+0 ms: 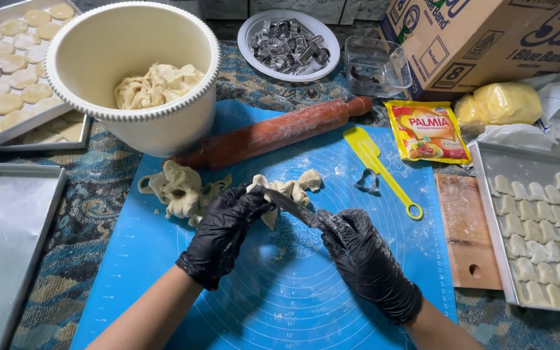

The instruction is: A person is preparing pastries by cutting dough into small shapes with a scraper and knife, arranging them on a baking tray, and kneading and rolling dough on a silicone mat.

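Over the blue mat, the right hand pinches the left hand's stretched glove fingertip, left fingers curled beside dough scraps.

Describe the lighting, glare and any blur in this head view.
Head view: even overhead light, soft shadows under both hands; glare on the black gloves, left hand and right hand; sheen on the empty metal tray; sharp focus throughout, with slight wide-angle bending at the edges.
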